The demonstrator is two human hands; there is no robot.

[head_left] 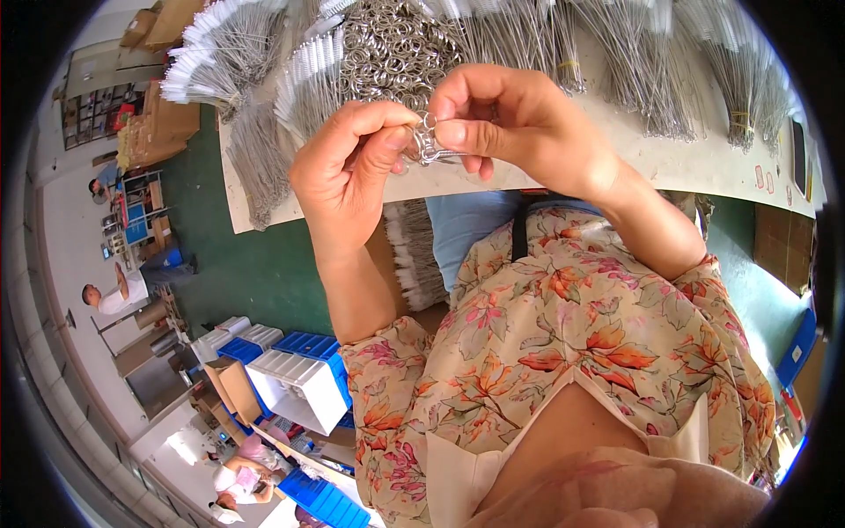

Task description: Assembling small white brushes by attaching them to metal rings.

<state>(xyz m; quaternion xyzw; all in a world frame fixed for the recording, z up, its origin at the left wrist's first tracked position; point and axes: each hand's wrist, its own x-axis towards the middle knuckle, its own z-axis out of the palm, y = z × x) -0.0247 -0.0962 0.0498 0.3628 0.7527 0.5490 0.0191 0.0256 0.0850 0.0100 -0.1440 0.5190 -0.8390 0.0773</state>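
fingers (387, 139) hiding ring (429, 121), wire brushes (431, 151) blurred

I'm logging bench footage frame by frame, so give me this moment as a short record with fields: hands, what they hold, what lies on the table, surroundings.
left hand: left hand pinches small metal rings between thumb and fingers
right hand: right hand grips the same rings from the other side
table: worktable holds a heap of metal rings and bundles of white-tipped wire brushes
floor side: blue and white bins
others: people at work in the background, far left
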